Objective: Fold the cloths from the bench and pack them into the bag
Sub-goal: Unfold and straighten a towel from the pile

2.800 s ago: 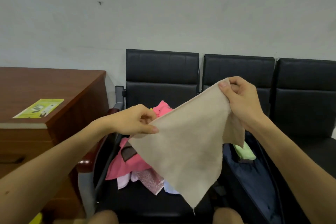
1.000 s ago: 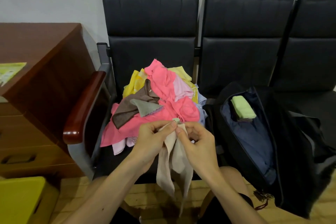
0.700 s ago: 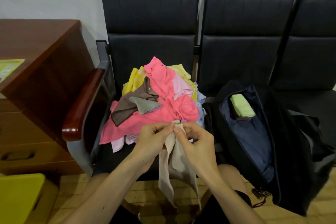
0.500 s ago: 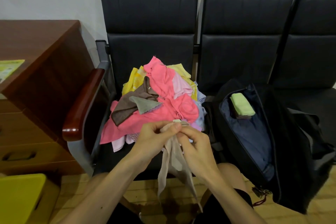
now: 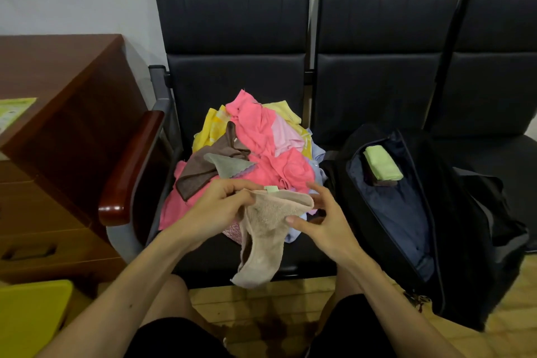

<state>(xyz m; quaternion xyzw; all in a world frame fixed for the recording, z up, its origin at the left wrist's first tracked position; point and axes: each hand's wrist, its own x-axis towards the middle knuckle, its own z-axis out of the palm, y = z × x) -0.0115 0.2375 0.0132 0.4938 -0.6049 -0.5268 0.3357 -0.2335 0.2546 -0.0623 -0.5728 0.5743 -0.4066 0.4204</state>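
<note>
Limply, fuzzy beige cloth [image 5: 263,244] (crumpled) droops from left hand [image 5: 216,208].

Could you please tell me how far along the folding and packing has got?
Early, it seems. Done: a folded green cloth lies in the open bag. In hand: the left hand grips a beige cloth, bunched and hanging, the right hand touching it. Left: the colourful pile on the bench.

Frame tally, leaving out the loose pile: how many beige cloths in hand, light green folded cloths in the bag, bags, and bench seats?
Beige terry cloth, gripped by the left hand: 1
Black zip bag: 1
Light green folded cloth inside it: 1
Black padded bench seats: 3
Total: 6
</note>
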